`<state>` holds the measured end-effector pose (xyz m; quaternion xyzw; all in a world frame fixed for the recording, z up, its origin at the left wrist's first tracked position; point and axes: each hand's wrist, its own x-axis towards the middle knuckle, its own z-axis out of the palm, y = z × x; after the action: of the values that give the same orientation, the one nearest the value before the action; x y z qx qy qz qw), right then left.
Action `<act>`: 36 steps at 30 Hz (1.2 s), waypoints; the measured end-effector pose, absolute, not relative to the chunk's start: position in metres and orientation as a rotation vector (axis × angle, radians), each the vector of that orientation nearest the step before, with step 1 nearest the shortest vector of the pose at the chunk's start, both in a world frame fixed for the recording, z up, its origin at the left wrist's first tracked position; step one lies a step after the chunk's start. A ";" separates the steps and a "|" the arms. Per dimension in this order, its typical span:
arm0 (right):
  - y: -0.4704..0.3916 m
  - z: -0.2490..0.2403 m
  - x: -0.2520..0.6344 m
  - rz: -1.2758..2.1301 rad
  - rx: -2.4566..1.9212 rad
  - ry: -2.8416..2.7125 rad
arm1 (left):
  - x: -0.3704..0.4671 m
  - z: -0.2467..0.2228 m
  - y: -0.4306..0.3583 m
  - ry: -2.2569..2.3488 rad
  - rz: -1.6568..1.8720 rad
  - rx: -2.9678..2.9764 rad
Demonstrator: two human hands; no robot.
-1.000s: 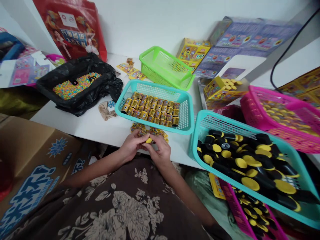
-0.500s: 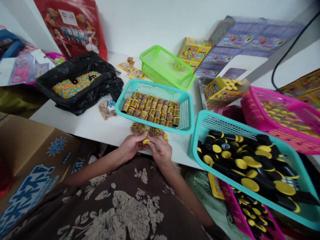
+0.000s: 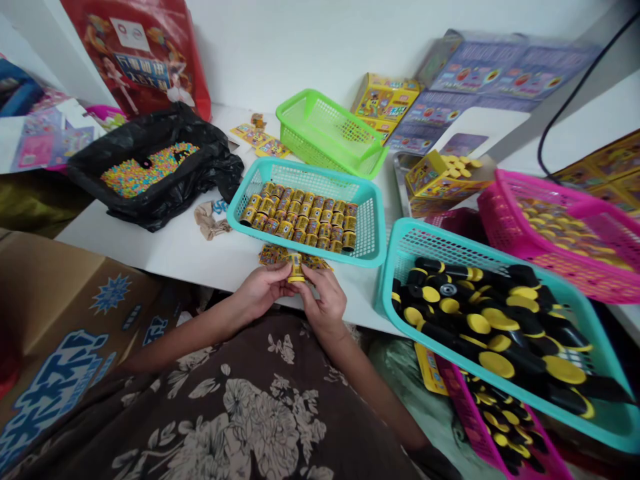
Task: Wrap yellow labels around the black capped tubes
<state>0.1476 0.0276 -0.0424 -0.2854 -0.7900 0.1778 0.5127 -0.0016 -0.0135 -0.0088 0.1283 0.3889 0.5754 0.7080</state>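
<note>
At a white counter (image 3: 135, 250), the fingers (image 3: 276, 273) of my left hand (image 3: 259, 289) and right hand (image 3: 327, 297) grasped a small yellow cylindrical canister (image 3: 295, 267) near a turquoise perforated plastic basket (image 3: 370, 229).

Small tub (image 3: 296, 267): shiny printed wrap, smooth plastic lid (image 3: 296, 279). Middle basket (image 3: 370, 230): hard plastic, smooth rim, holey sides. Black bag (image 3: 220, 167): thin plastic, crinkly, bit shiny. Red bag (image 3: 165, 90): smooth, glossy. Big brown box (image 3: 113, 333): dull cardboard. Table top (image 3: 165, 257): smooth, hardly shiny. Clothes (image 3: 260, 413) on lap: matt, soft-looking cloth. Tray (image 3: 403, 180) at back: shiny metal.
</note>
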 end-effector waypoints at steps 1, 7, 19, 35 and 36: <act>0.028 -0.043 0.147 0.424 -0.685 -1.914 | -0.002 -0.008 -0.013 0.869 1.279 0.298; 0.032 -0.048 0.142 0.398 -0.654 -1.950 | 0.000 -0.008 -0.013 0.932 1.275 0.318; 0.031 -0.046 0.144 0.384 -0.584 -1.927 | 0.002 -0.009 -0.018 0.935 1.234 0.318; 0.027 -0.048 0.141 0.387 -0.714 -1.849 | 0.005 -0.003 -0.017 0.928 1.434 0.390; 0.026 -0.048 0.140 0.364 -0.728 -1.850 | 0.006 -0.002 -0.017 0.949 1.449 0.415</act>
<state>0.1402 0.0262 -0.0477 -0.3052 -0.7754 0.1525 0.5314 0.0064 -0.0165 -0.0021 0.1811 0.4142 0.6326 0.6289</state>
